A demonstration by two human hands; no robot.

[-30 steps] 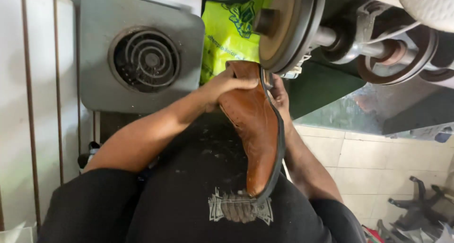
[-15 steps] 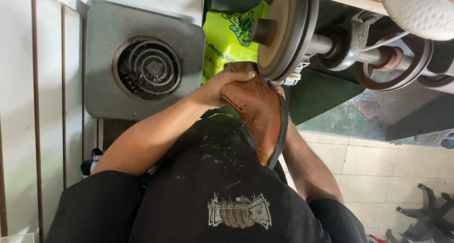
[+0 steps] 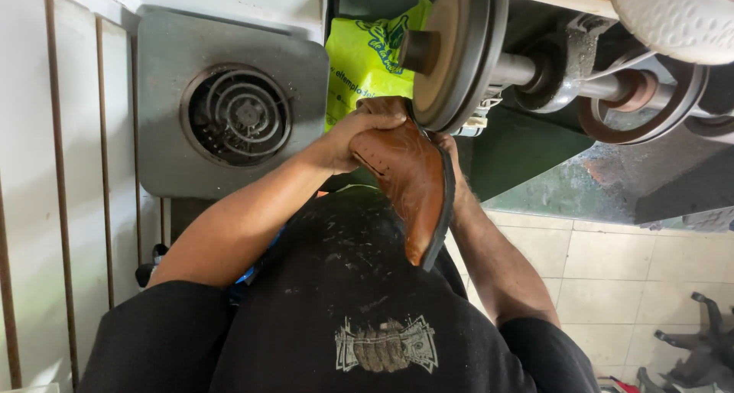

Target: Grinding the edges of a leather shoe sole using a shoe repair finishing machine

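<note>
Currently both hands grip the brown shoe [image 3: 409, 180]: left hand [image 3: 353, 138] wrapped over its upper, right hand [image 3: 449, 150] mostly hidden behind. Toe meets the grinding wheel [image 3: 451, 53]; light, steady pressure and slow turning seem wise.

Pushed the tan leather shoe with dark rubber sole [image 3: 413, 183] further up against the round beige grinding wheel [image 3: 451, 53], heel tipped less outward now.

The scene is viewed from one head-worn camera, aimed steeply down, close over the chest and wheel [image 3: 459, 56].
</note>
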